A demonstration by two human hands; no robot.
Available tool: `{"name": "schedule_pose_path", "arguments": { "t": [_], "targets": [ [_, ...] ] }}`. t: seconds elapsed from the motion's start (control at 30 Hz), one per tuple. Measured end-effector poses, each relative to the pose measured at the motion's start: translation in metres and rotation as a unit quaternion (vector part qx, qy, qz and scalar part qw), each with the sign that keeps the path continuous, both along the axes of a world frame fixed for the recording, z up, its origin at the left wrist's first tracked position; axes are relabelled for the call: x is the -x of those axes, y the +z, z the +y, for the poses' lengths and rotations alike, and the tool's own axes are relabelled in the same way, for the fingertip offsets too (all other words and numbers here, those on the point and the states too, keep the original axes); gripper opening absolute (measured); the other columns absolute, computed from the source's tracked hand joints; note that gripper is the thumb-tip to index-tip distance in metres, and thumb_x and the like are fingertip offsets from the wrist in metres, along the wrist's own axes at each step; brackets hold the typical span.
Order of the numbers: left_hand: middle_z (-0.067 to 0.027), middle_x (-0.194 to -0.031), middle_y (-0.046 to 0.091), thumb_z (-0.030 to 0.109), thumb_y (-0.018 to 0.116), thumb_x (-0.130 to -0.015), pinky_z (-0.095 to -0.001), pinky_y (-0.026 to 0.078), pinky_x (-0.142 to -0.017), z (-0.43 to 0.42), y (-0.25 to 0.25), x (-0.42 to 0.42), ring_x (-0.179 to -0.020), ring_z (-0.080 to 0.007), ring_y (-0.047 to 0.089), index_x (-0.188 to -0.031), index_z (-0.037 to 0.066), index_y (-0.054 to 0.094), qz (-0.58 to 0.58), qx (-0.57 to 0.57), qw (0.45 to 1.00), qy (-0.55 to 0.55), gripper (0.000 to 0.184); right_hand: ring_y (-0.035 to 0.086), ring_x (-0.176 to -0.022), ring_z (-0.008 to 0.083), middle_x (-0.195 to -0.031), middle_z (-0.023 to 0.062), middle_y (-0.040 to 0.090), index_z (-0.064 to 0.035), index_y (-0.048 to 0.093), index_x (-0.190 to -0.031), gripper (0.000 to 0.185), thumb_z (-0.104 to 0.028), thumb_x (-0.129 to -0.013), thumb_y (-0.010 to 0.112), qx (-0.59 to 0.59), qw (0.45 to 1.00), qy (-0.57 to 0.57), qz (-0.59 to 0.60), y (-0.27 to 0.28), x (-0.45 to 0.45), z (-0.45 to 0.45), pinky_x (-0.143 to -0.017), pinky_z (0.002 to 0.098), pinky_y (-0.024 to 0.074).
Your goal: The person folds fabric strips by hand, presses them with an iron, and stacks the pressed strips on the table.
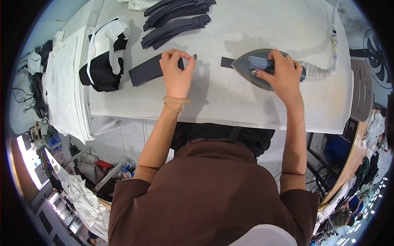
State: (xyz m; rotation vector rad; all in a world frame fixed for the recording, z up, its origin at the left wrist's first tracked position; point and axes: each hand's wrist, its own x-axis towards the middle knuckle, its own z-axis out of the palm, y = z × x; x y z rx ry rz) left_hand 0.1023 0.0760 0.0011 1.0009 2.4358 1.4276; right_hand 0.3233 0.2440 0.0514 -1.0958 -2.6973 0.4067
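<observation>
Reference point: the iron (261,69), which lies over the white-covered table (242,107), its pointed tip facing left.

Right: your right hand (283,74) is wrapped around the iron's handle, thumb on the near side, fingers over the far side. Under the iron's tip runs a narrow dark strip (226,62); only its end shows, sticking out just left of the tip. How much more lies beneath the soleplate cannot be seen.

Left: your left hand (177,69) is well to the left of the iron, fingers curled, thumb and forefinger brought close together. Whether the tips meet or pinch anything, cannot tell. It is above a flat dark fabric piece (144,73), farther left of the iron and partly hidden by your hand; contact unclear.

Surroundings: beyond the iron and to its left, two fanned stacks of dark strips, a nearer one (176,31) and a farther one (174,13). Far left of the iron, a black-and-white bundle (104,67), then layered white cloth (65,86). Right of the iron, a pale wrapped hose (322,72) leads off from its rear and bends away from you.
</observation>
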Motion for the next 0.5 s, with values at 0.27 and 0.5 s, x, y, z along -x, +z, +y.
{"name": "schedule_pose_path", "arguments": {
  "t": [0.27,0.5],
  "targets": [
    [-0.0067,-0.109,0.054,0.015,0.075,-0.077,-0.0397,0.039,-0.089,0.016,-0.017,-0.025,-0.105,-0.0285,0.047,-0.090,0.011,0.066,0.016,0.064,0.995,-0.075,0.016,0.055,-0.099,0.0266,-0.102,0.0018,0.064,-0.0108,0.058,-0.103,0.042,-0.032,-0.074,0.080,0.015,0.998,-0.023,-0.057,0.007,-0.047,0.030,-0.101,0.0490,0.0303],
    [-0.0059,-0.114,0.052,0.019,0.079,-0.075,-0.0427,0.037,-0.090,0.031,-0.032,-0.039,-0.108,-0.0280,0.047,-0.103,0.013,0.066,0.095,0.078,0.986,-0.114,0.031,0.053,-0.104,0.0276,-0.104,0.0029,0.059,-0.0144,0.055,-0.112,0.047,-0.031,-0.076,0.079,0.031,0.995,0.030,-0.095,0.006,-0.097,0.085,-0.105,0.0514,0.0260]
  ]
}}
